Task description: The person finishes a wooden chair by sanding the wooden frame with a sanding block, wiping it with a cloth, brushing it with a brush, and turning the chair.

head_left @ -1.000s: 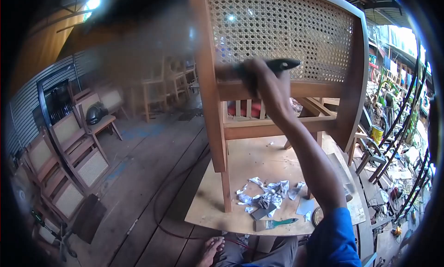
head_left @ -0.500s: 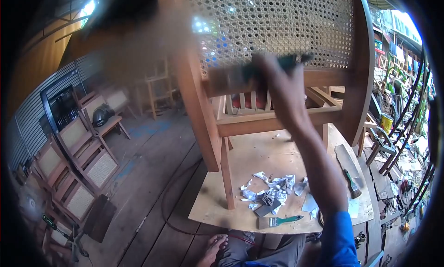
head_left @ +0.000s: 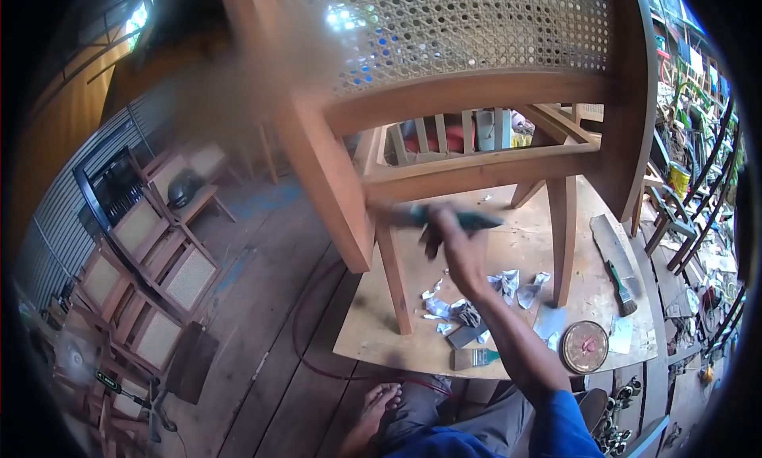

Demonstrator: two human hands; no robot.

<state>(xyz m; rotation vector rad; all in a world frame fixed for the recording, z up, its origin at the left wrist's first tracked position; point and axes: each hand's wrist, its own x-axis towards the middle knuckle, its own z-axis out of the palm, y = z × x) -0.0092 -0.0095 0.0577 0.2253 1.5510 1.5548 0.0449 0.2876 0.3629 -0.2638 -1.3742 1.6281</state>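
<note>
My right hand (head_left: 454, 240) grips the green handle of a paintbrush (head_left: 482, 220). Its blurred bristles point left, close to the lower end of a wooden chair's left back post; whether they touch it I cannot tell. The chair (head_left: 476, 172) has a woven cane back (head_left: 476, 29) and stands on a low wooden board. Down by my lap, my left hand (head_left: 371, 418) rests against my trouser leg with loosely bent fingers, and nothing shows in it.
The board (head_left: 508, 252) bears crumpled paper scraps (head_left: 504, 283), a green-handled brush (head_left: 476, 358), another brush (head_left: 621, 287) and a round lid (head_left: 585, 347). A dark red hose (head_left: 298, 331) curves over the plank floor. Cane chairs (head_left: 143, 283) stand at left.
My right hand has brought the brush down from the rail under the cane to the lower post. The view has shifted, and the round lid now shows. My left hand stays on my lap.
</note>
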